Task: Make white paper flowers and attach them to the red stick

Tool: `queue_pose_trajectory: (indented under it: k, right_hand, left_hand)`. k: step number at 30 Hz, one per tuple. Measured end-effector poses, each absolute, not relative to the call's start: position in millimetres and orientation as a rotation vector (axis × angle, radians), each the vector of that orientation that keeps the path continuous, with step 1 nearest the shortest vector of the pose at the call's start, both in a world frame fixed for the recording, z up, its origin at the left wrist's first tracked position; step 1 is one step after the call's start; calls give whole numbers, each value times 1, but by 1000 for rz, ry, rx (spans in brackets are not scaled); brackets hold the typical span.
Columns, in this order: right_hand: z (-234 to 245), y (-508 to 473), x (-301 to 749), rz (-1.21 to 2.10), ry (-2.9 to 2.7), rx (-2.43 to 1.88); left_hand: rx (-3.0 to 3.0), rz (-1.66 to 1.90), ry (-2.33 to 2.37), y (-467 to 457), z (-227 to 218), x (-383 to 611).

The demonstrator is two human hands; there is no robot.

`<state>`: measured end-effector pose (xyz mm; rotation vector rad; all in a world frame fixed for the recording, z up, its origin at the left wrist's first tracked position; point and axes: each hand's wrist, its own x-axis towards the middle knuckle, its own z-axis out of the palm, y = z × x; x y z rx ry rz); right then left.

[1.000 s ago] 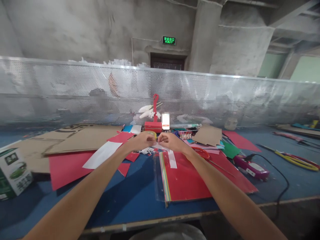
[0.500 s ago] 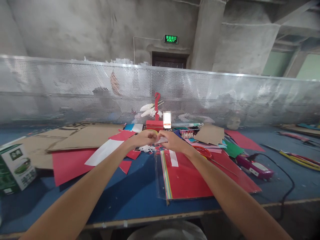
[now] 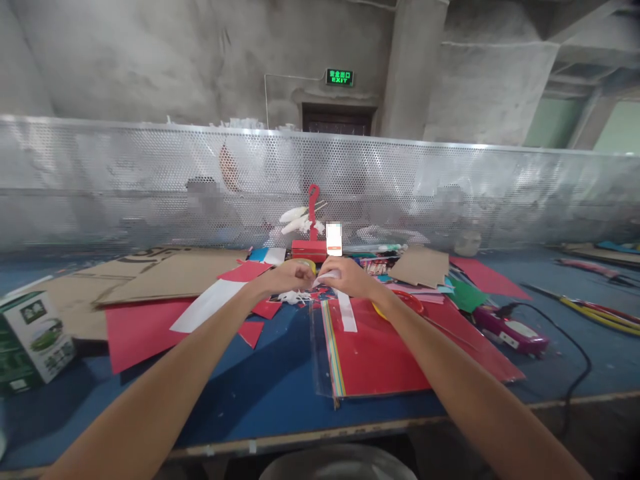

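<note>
My left hand [image 3: 289, 277] is closed around a yellowish tape roll [image 3: 309, 265], far out over the blue table [image 3: 260, 393]. My right hand [image 3: 347, 276] pinches a small white paper piece [image 3: 325, 276] just to the right of it. The two hands almost touch. Below them lie white paper scraps [image 3: 294, 297] and a white strip [image 3: 346, 311] on a clear sleeve of red and coloured paper [image 3: 380, 353].
Cardboard sheets [image 3: 165, 273] and red paper [image 3: 140, 327] lie at left, a green-white box [image 3: 33, 337] at the far left. A red stand [image 3: 310, 248] and phone [image 3: 333, 240] sit behind the hands. A purple glue gun [image 3: 510, 332] with a black cord is at right, before a perforated metal screen [image 3: 450, 193].
The hands stay close together; the white piece has shifted up between the fingers and the right hand has turned slightly. The view has drifted a little.
</note>
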<state>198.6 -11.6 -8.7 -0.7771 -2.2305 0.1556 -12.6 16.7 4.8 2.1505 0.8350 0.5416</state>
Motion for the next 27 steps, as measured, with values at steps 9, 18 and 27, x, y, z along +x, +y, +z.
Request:
queue_pose_trajectory:
  k: [9, 18, 27]
  right_hand:
    - [-6, -14, 201, 506, -2101, -768]
    - [-3, -15, 204, 586, -2012, -754]
    - [-5, -11, 204, 665, -1937, -795]
  left_hand:
    - [2195, 652, 704, 17, 0, -10]
    - [2163, 683, 692, 11, 3, -7]
    - [2145, 780, 522, 4, 7, -4]
